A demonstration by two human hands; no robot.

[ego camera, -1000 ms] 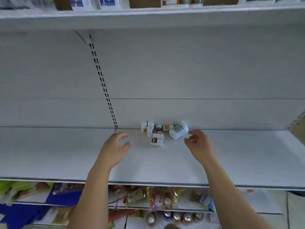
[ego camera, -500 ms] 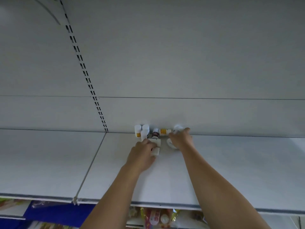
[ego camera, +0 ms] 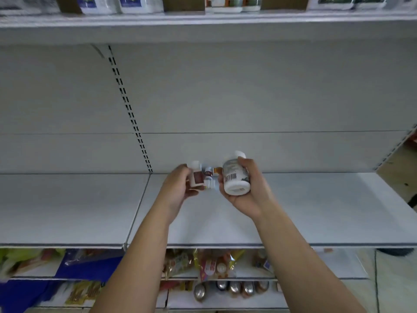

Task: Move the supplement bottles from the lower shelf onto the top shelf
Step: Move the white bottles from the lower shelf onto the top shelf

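Note:
My right hand [ego camera: 250,190] grips a large white supplement bottle [ego camera: 235,177] with a barcode label, lifted off the shelf with its base toward me. In my left hand [ego camera: 178,188] is a small white bottle with a brown label [ego camera: 196,176], also raised. Behind and between my hands, a few small bottles [ego camera: 209,175] stay at the back of the lower shelf [ego camera: 316,211], partly hidden. The top shelf [ego camera: 225,19] runs along the upper edge of the view.
Bottles and boxes [ego camera: 121,4] stand along the top shelf. A slotted upright [ego camera: 128,109] runs down the back panel. Below the lower shelf are snack packets [ego camera: 209,265] and a row of silvery items [ego camera: 234,288].
Both hands closed on bottles at the back of the shelf and lifted them toward me. The camera tilted up, bringing the top shelf back into view.

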